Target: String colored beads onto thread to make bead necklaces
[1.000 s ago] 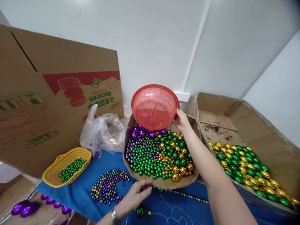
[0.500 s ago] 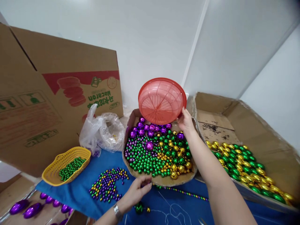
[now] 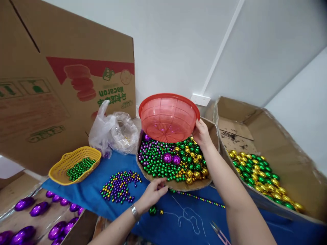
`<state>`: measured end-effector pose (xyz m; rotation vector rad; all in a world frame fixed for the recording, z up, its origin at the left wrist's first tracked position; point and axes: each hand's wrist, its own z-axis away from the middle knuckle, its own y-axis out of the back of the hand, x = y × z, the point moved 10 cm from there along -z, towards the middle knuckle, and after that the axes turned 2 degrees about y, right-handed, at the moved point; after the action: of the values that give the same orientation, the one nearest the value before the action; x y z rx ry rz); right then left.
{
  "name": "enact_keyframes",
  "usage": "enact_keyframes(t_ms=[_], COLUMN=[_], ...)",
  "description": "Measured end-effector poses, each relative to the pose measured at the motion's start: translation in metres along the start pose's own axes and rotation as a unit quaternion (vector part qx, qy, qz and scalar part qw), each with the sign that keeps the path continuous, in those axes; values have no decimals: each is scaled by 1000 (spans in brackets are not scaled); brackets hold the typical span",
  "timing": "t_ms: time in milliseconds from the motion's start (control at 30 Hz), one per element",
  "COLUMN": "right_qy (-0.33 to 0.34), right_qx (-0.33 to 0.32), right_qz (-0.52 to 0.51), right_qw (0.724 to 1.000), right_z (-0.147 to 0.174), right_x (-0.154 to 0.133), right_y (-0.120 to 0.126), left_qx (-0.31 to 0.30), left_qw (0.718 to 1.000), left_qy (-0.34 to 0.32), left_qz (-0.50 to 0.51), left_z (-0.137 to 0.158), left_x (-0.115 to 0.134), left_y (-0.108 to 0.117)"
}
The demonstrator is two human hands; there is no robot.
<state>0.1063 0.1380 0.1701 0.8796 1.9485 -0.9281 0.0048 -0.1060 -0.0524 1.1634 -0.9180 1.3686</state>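
Note:
My right hand (image 3: 201, 133) is closed on the right rim of a red mesh plastic basket (image 3: 167, 117), held tilted over the back of a shallow cardboard tray (image 3: 178, 185). Green, gold and purple shiny beads (image 3: 160, 166) fill the tray, with two larger purple balls (image 3: 171, 158) on top. By the tray's front edge, my left hand (image 3: 153, 194) has loosely curled fingers, its thumb apart from them, and nothing visible between them. Close to its thumb starts a string of small beads (image 3: 196, 197) running right. Below lie a green ball (image 3: 152, 210) and thread (image 3: 187, 217).
A yellow basket (image 3: 57, 168) with green beads and a loose bead pile (image 3: 120, 187) are left on the blue cloth (image 3: 102, 165). Behind stand a plastic bag (image 3: 122, 132) and a large carton (image 3: 76, 44). Rightward are another bead box (image 3: 288, 163) and scissors (image 3: 219, 234).
The red basket has come down and tipped more upright in my right hand. A second large purple ball now shows among the beads. My left hand stays by the tray's front edge.

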Motion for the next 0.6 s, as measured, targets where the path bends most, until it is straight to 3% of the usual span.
enact_keyframes(t_ms=[200,333,400,500,600], right_qy=[8,15,15,14,13], right_qx=[-3,-38,-53,-58,-48], right_qz=[29,32,39,54,67], right_qw=[1000,999,998,997,997], right_z=[13,23,28,34,36], right_x=[-2,-6,-7,-7,-10], right_y=[-7,-21,-26,-29,-27], left_qx=[-8,-19,1,44,46], left_qw=[998,998,999,983,967], left_qy=[16,59,27,-76,-151], left_qz=[53,23,-44,-161,-201], left_z=[1,-1,-2,-1,1], left_x=[4,-4,4,31,56], left_y=[-2,-8,-5,-2,-11])
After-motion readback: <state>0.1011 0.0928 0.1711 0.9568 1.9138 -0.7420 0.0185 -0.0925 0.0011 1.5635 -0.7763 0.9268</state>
